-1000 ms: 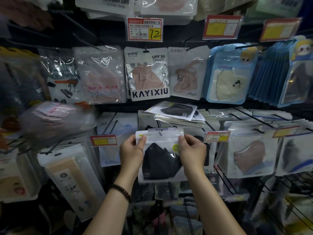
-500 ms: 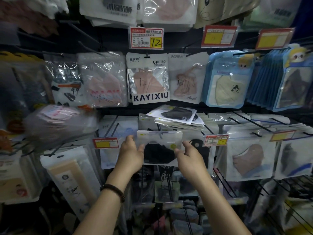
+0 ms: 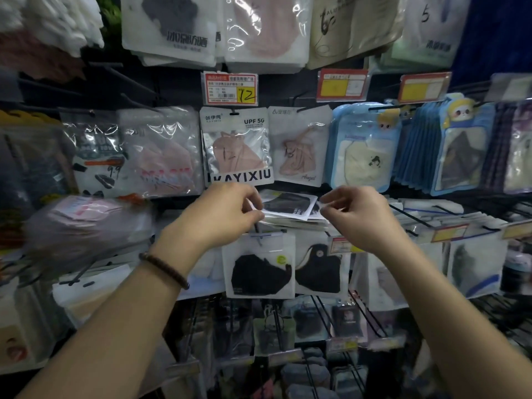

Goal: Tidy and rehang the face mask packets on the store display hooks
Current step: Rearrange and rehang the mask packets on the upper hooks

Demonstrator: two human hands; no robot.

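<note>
Both hands pinch the loose black-mask packet [image 3: 288, 203] atop the stack — left hand [image 3: 227, 210], right hand [image 3: 355, 214], one per end. Next, likely: lift it, find its hole, thread onto a hook [image 3: 408, 216].

Both bare forearms reached up and forward from the lower corners of the view, converging toward the centre. Left hand [image 3: 223, 214]: fingers curled inward, thumb and fingertips pinched together at its right side. A dark beaded bracelet [image 3: 164, 269] sat on the left wrist. Right hand [image 3: 358, 217]: knuckles up, fingers curled loosely, thumb and index tips nearly meeting at its left side. The hands were level and apart.
</note>
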